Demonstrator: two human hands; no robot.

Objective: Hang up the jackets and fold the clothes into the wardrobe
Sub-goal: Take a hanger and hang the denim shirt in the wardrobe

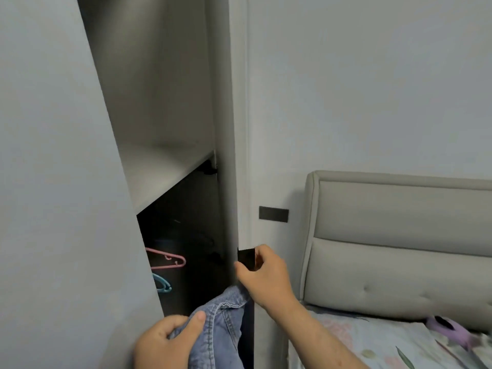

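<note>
Clutches soft, floppy denim jacket [223,326] in left grip [165,339], pinches wardrobe door handle [246,258] with right grip [266,278]; probably best taken at collar, lower centre.

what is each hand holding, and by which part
The left hand grips the denim jacket by a bunched fold of its fabric; the right hand grips the black handle at the edge of the wardrobe door.
</note>
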